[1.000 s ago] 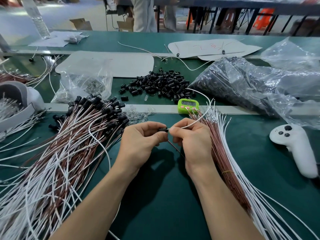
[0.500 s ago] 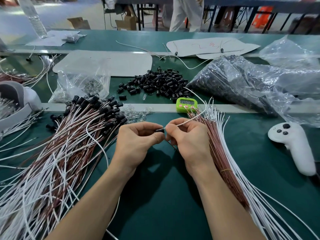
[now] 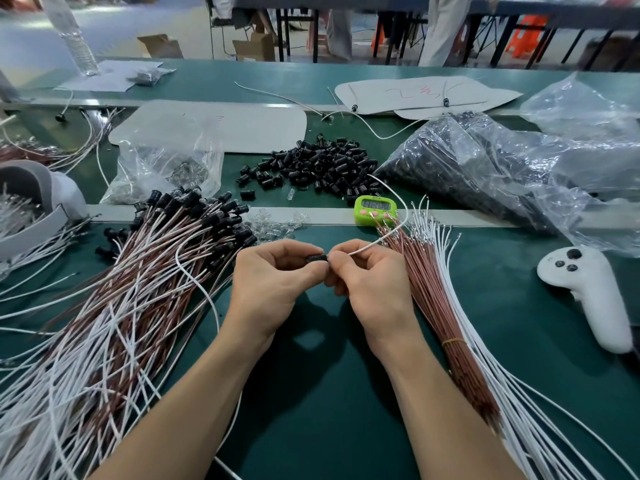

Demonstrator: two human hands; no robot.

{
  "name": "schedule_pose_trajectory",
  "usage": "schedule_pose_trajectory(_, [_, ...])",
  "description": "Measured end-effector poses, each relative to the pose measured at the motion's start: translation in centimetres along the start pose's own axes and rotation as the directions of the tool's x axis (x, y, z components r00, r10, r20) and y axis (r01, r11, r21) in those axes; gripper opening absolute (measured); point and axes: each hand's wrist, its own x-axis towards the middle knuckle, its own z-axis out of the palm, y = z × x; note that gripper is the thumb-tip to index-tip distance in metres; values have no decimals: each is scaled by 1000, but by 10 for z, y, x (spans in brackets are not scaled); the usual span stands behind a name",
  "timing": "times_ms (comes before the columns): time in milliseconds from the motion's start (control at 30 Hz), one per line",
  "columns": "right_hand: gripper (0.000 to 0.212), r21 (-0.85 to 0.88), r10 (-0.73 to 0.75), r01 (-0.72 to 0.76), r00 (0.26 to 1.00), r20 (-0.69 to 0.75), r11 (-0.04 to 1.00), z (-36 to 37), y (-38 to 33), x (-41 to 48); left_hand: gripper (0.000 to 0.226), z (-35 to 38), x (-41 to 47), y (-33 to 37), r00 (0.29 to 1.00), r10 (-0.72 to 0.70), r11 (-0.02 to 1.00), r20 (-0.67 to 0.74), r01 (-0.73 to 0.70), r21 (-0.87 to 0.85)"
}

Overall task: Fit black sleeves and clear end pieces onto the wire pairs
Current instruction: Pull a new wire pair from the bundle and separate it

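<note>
My left hand (image 3: 273, 285) pinches a small black sleeve (image 3: 316, 258) between thumb and forefinger at the table's middle. My right hand (image 3: 370, 282) touches it from the right and grips a white wire (image 3: 381, 237) that arcs up toward the timer. A heap of finished red-and-white wire pairs with black sleeves (image 3: 145, 271) lies to the left. A banded bundle of bare red and white wires (image 3: 440, 299) lies to the right. Loose black sleeves (image 3: 318, 168) form a pile behind, with clear end pieces (image 3: 273, 223) scattered in front of the finished heap.
A green timer (image 3: 375, 206) stands on the metal strip. A white controller (image 3: 588, 292) lies at right. Plastic bags (image 3: 502, 168) of black parts fill the back right; another bag (image 3: 166, 168) sits back left. A grey-white tray (image 3: 31, 209) with wires is at far left.
The hands have stayed together at the same spot, with the right fingers working the wire against the sleeve. People in the background have walked across.
</note>
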Motion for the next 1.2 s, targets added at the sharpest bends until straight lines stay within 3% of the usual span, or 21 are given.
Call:
schedule_pose_trajectory(200, [34, 112, 85, -91, 995, 56, 990, 0, 1, 2, 26, 1, -3, 1, 998, 40, 999, 42, -39, -20])
schedule_pose_trajectory(300, [37, 103, 107, -115, 991, 78, 988, 0, 2, 3, 18, 1, -3, 0, 996, 83, 994, 22, -84, 74])
schedule_pose_trajectory(433, [36, 74, 159, -165, 985, 73, 984, 5, 2, 5, 24, 4, -5, -2, 982, 190, 964, -10, -185, 188])
schedule_pose_trajectory(700, [31, 133, 198, -219, 968, 155, 967, -2, -3, 6, 24, 6, -7, -3, 976, 219, 965, 14, -219, 146])
schedule_pose_trajectory(800, [30, 163, 186, -219, 963, 196, 962, -4, -3, 6, 21, 7, -7, 0, 981, 188, 980, 46, -191, 55])
schedule_pose_trajectory(900, [30, 191, 168, -220, 952, 255, 957, -9, -3, 6, 22, 8, -8, 4, 982, 166, 986, 90, -162, -51])
schedule_pose_trajectory(1033, [22, 229, 173, -276, 905, 388, 933, -19, -5, 7, 23, 7, -10, 7, 974, 205, 979, 100, -204, -17])
schedule_pose_trajectory(1200, [16, 301, 173, -334, 874, 455, 893, -27, -4, 9, 26, 6, -8, 8, 991, 134, 989, -9, -134, -62])
